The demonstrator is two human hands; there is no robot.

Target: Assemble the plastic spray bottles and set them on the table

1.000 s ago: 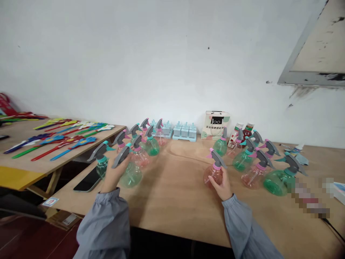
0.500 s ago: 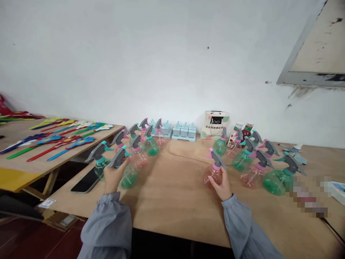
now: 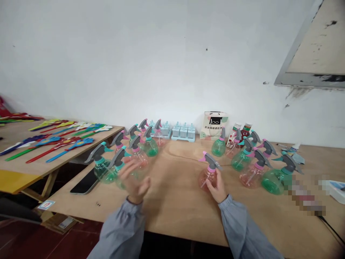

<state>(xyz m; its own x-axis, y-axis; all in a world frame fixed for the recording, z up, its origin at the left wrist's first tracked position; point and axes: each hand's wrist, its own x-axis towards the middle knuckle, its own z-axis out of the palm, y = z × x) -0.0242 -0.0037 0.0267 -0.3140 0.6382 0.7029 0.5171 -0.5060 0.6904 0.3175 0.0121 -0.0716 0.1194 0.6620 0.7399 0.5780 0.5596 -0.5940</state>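
Upright on the bench [image 3: 172,205], the pink bottle [image 3: 202,178] pinched at its side by the right hand [image 3: 220,190] looks light, thin-walled and slick, probably best gripped below its collar [image 3: 211,169], while the blurred left hand [image 3: 136,187] spreads its fingers by a green bottle [image 3: 119,165].

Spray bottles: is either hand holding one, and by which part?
The right hand holds a pink spray bottle by the side of its body; the left hand is open.
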